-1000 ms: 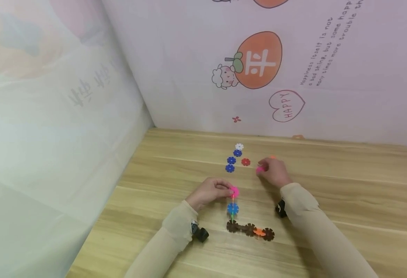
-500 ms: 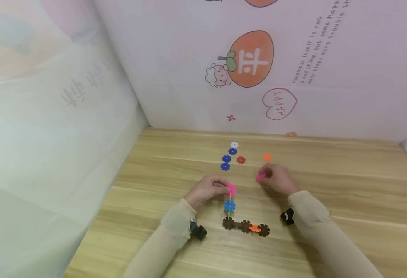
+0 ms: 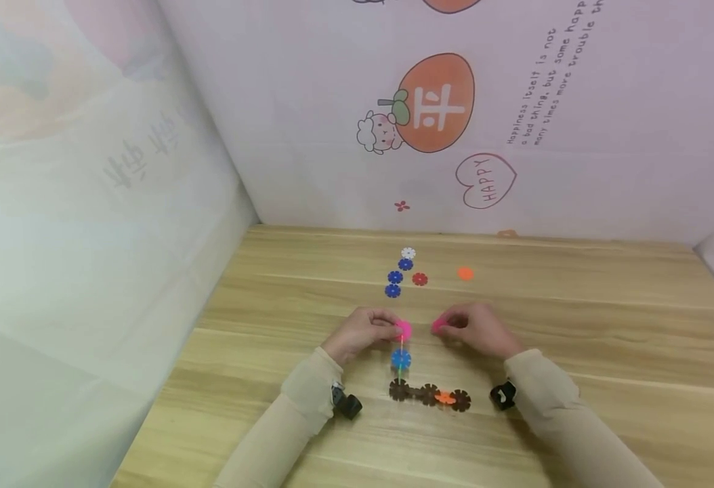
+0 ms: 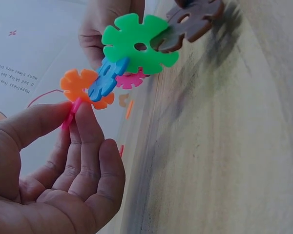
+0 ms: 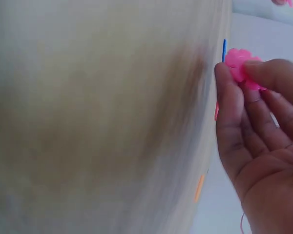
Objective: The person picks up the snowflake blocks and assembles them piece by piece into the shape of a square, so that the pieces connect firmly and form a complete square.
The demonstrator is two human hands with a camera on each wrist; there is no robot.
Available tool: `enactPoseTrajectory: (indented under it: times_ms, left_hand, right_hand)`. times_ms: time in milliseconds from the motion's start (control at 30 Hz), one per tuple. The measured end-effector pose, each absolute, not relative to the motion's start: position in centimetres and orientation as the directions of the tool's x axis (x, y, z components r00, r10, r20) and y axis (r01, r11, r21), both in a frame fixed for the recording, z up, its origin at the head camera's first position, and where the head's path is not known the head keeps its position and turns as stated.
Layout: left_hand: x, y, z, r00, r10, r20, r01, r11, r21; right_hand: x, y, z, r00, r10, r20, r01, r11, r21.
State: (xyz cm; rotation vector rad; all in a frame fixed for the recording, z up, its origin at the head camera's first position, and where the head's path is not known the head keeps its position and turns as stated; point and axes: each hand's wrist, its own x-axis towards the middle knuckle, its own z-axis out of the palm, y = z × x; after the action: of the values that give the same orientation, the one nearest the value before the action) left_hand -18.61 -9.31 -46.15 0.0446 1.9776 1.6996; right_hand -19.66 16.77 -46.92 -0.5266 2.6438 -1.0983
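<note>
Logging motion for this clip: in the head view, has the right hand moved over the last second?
Yes: the right hand, pinching a pink piece, has moved lower in the view, away from the loose orange piece.

Loose discs on the table, beyond both hands.

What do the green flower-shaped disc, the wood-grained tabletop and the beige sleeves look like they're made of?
Green flower-shaped disc: probably moulded plastic, smooth and satiny, given its even colour and clean slots.
Light-brown wood-grained tabletop: streaky grain, soft sheen; wood or printed laminate, can't tell which.
Beige sleeves: matte fabric, most likely, from the soft folds.
</note>
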Motion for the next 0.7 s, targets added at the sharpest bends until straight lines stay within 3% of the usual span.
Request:
enactPoseTrajectory:
  times_ms: [300, 700]
  left_hand:
    - [-18.6, -9.4, -46.2, -0.857, 0.356, -0.372, -0.308, 0.225, 0.925]
    - [-18.7, -9.6, -46.3, -0.861, 0.369, -0.351, -0.284, 0.223, 0.932]
  right_hand:
    - [-18.4, 15.2, -46.3, -0.902, -0.429, -0.054, -0.24, 0.599, -0.764]
    - [-17.8, 13.7, -45.6, -0.857, -0.502, 0.116, -0.424, 0.56, -0.712]
